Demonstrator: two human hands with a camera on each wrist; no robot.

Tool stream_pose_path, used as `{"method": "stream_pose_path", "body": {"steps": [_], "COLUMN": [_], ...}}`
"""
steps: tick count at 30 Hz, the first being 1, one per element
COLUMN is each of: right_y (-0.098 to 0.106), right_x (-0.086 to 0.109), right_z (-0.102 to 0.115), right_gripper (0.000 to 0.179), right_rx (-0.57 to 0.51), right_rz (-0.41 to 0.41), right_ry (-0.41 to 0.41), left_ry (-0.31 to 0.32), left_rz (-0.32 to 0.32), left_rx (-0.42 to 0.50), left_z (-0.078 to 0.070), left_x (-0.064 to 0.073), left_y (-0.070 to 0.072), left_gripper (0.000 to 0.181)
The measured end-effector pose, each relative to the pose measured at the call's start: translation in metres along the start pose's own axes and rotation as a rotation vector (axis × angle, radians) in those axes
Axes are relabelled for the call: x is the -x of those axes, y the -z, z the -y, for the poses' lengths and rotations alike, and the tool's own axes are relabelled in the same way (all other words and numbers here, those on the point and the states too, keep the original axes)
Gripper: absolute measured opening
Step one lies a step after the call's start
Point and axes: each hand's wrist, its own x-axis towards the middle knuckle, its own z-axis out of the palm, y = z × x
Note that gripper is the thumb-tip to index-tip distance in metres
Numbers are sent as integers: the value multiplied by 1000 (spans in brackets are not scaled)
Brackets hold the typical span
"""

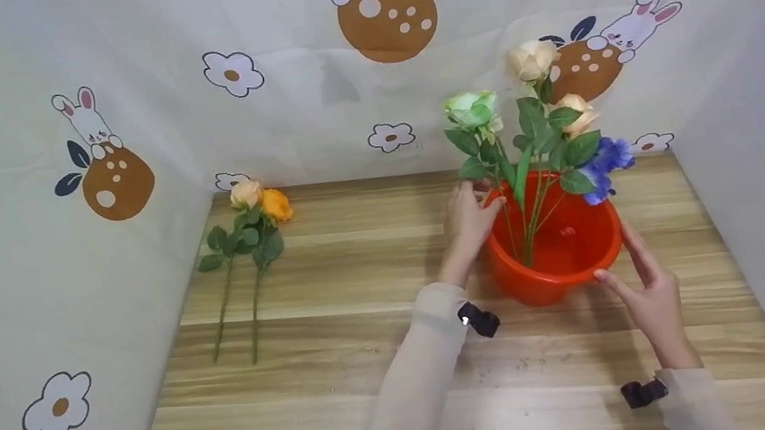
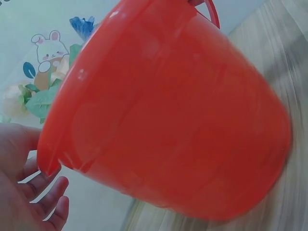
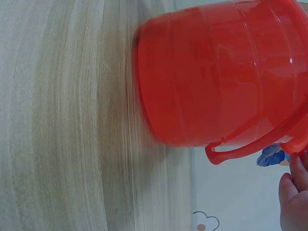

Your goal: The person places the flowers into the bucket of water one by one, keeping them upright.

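Note:
A red plastic bucket stands on the wooden table, its curved handle hanging down the side in the right wrist view. My left hand grips its left rim, thumb over the edge and fingers around the outside. At the right front of the rim, my right hand holds the edge between spread thumb and fingers. Artificial flowers lean in the bucket: a green rose, two peach roses, the upper one the taller, and a blue flower hanging over the right rim.
On the table's left side lie a peach rose and an orange flower with long green stems. A pale cloth printed with rabbits and flowers walls the table at the back and both sides.

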Motion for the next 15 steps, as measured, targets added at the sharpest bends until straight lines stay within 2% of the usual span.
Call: {"method": "stream_pose_path", "body": {"steps": [4, 8, 15], "right_y": [0, 0, 0], "right_x": [0, 0, 0], "right_z": [0, 1, 3], "right_gripper": [74, 74, 74], "right_rx": [-4, 2, -2], "right_rz": [-5, 0, 2], "right_ry": [0, -1, -5], "left_ry": [-23, -69, -160], "left_rz": [0, 14, 69], "left_rx": [16, 74, 243], "left_z": [2, 7, 27], "left_x": [-2, -3, -6], "left_y": [8, 17, 34], "left_gripper": [34, 33, 34]}}
